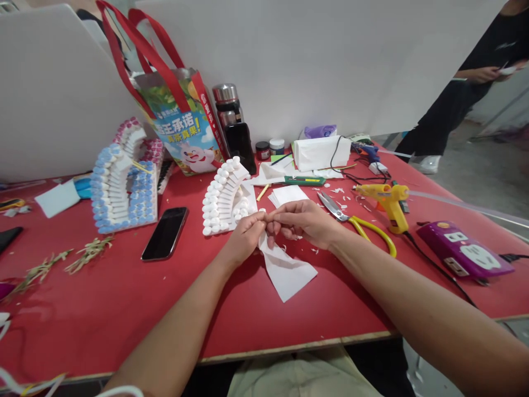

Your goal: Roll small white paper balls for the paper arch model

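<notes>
Beneath the sheet, red table before white panel.

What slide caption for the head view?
Left hand and right hand meet at a white sheet over a red table, scissors nearby.

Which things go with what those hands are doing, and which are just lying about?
Probably for the job:
white sheet, hanging below the left hand and right hand
white-tipped fan-shaped piece
yellow-handled scissors
yellow glue gun

Probably just lying about:
phone lying flat
shopping bag
metal flask
dried stalks
</notes>
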Demonstrator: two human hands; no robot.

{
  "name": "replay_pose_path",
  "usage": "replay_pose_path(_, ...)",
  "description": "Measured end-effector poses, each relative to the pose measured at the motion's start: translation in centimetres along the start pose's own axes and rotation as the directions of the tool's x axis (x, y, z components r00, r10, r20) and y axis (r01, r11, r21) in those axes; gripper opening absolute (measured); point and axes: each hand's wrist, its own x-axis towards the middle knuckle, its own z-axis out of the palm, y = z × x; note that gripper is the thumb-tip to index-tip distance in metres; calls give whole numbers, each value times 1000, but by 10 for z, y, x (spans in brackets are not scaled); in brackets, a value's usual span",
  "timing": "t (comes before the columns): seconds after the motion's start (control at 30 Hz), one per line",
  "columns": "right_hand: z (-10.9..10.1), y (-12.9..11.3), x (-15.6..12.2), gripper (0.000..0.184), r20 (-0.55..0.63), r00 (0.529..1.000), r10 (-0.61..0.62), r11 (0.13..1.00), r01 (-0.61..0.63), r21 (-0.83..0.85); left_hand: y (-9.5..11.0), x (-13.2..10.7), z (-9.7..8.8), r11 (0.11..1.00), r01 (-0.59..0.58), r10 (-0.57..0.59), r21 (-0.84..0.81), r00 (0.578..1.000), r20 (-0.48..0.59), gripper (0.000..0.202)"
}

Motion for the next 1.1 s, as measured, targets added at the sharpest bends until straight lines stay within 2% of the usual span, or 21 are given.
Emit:
replay_pose_path(0.13, -4, 0, 1, 19, -40, 999, -11, 999, 12, 41, -2, 2, 1, 996, -8, 6, -83, 1000, -27, 22)
replay_pose_path(0.3, -9, 1, 2, 27, -109, 994, 6, 1000, -6, -2, -4, 3, 1, 989, 3, -7, -145, 1000, -26, 24)
replay_pose_path(0.37, -8, 1, 1, 32, -124, 992, -15, 997, 6, -71, -3, 4, 1, 981, 19, -32, -191, 997, -63, 26)
replay_pose_path(0.47, -4, -1, -2, 38, -129, 985, -116, 972, 86, -217, -1, 5, 0, 955, 65, -101, -289, 989, -110, 32)
replay_pose_path(0.57, 0, -2, -4, 39, -97, 970, -224, 894, 164, -418, -2, 8, -2, 931, 87, -139, -355, 983, -121, 35)
replay_pose_path(0.67, 1, 2, -3, 36, -26, 979, -202, 838, 159, -523, -4, 11, -5, 907, 66, -139, -416, 979, -148, 38)
replay_pose_path(0.73, 1, 7, -1, 47, -15, 988, -155, 841, 124, -526, -4, 12, -6, 891, 48, -136, -452, 977, -165, 44)
replay_pose_path(0.77, 1, 9, 0, 47, -28, 989, -143, 839, 106, -534, -4, 12, -7, 883, 42, -136, -468, 976, -168, 48)
replay_pose_path(0.9, -1, 7, 2, 22, -140, 984, -106, 859, 20, -511, -1, 10, -7, 869, -8, -102, -494, 975, -196, 58)
replay_pose_path(1.0, -4, 2, 1, 21, -190, 979, -70, 910, -15, -415, 0, 8, -6, 897, -8, -99, -442, 971, -218, 48)
replay_pose_path(1.1, -8, -1, 0, 25, -215, 973, -80, 942, 3, -336, 0, 6, -5, 929, 17, -105, -371, 970, -219, 38)
